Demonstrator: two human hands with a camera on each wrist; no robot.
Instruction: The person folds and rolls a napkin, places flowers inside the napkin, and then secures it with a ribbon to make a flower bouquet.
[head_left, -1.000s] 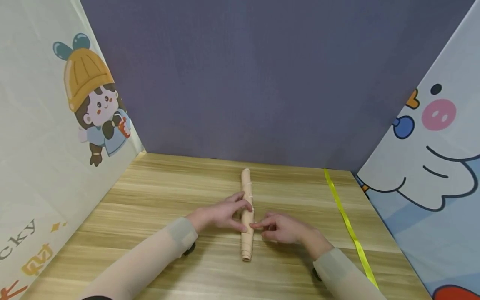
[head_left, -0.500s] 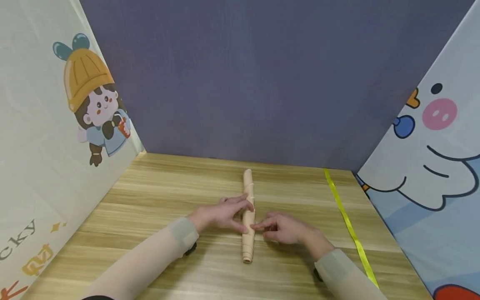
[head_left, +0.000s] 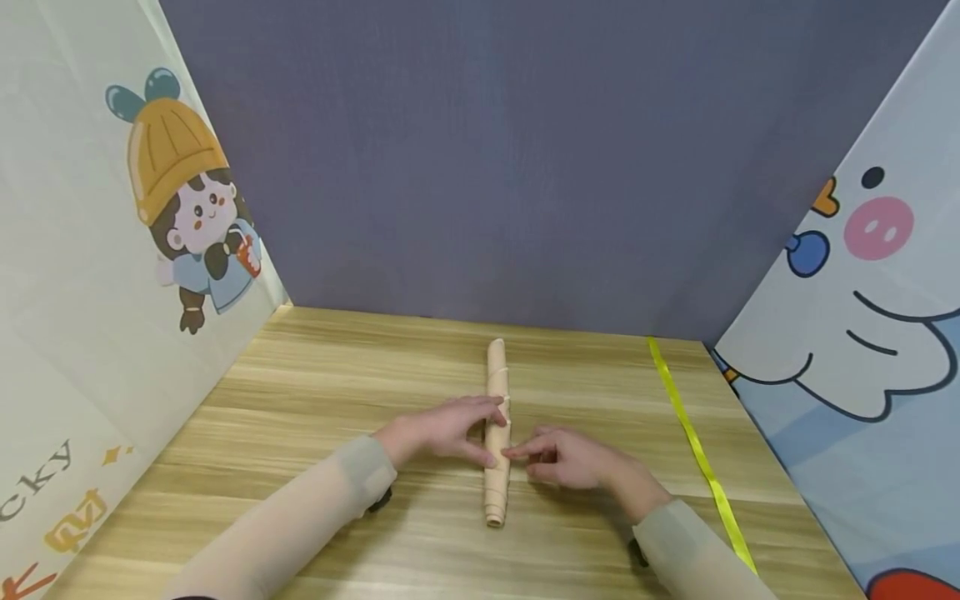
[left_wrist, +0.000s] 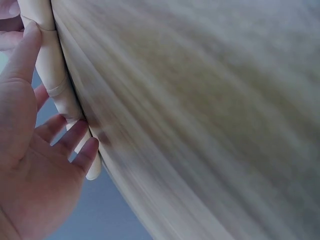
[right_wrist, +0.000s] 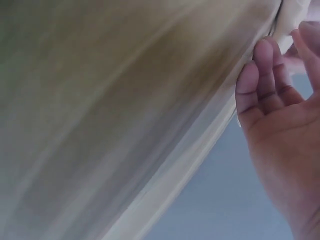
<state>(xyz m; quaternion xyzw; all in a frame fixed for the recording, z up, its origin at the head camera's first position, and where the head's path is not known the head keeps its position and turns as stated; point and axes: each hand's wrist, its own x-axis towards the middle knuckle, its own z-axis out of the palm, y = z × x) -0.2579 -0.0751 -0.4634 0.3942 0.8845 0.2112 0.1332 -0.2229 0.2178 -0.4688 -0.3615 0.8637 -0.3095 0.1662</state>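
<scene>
A long, thin beige roll point(head_left: 496, 483) of sheet material lies lengthwise on the table, with loose wound edges visible along it. My left hand point(head_left: 453, 429) spans the roll from its left side, thumb on the near part and fingers over the middle. In the left wrist view, the fingertips of that hand point(left_wrist: 35, 145) bend against the roll point(left_wrist: 51, 62). From the other side, my right hand point(head_left: 573, 457) touches the roll with its extended index fingertip. Its remaining fingers bend beside the roll, as the hand point(right_wrist: 287, 125) in the right wrist view shows.
A yellow tape strip point(head_left: 693, 446) runs down the right part of the wood-grain table point(head_left: 352, 358). A dark panel point(head_left: 480, 167) stands along the back edge. Printed cartoon panels flank the table at left point(head_left: 67, 250) and right point(head_left: 900, 350).
Slightly rightward and toward me, the roll has shifted. My left fingers have come a little nearer along it, while my right hand has moved slightly right with its fingertip still at the roll.
</scene>
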